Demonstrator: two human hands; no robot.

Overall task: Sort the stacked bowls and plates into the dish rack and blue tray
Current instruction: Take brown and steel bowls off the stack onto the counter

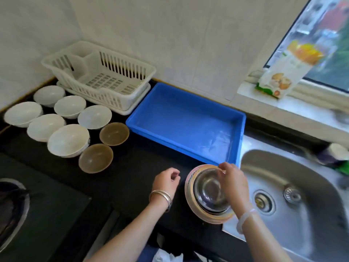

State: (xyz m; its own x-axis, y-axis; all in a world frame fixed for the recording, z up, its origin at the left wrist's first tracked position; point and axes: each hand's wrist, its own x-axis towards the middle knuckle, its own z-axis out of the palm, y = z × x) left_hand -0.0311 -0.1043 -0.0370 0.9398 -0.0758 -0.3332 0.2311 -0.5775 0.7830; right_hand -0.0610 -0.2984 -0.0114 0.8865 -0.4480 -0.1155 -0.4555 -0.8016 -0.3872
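A stack of dishes (206,193) sits on the black counter beside the sink, a steel bowl nested on pale striped plates. My right hand (233,183) rests on the stack's far rim, fingers pinching the steel bowl's edge. My left hand (166,181) hovers just left of the stack, fingers loosely curled, holding nothing. The blue tray (236,137) lies behind the stack with nothing in it. The white dish rack (120,99) stands in the back corner, also bare. Several white bowls (68,139) and two brown bowls (114,133) sit on the counter to the left.
A steel sink (294,195) with its drain lies to the right. A gas hob (13,205) occupies the near left. A printed packet (283,72) leans on the window sill at the back right. A tiled wall runs behind the counter.
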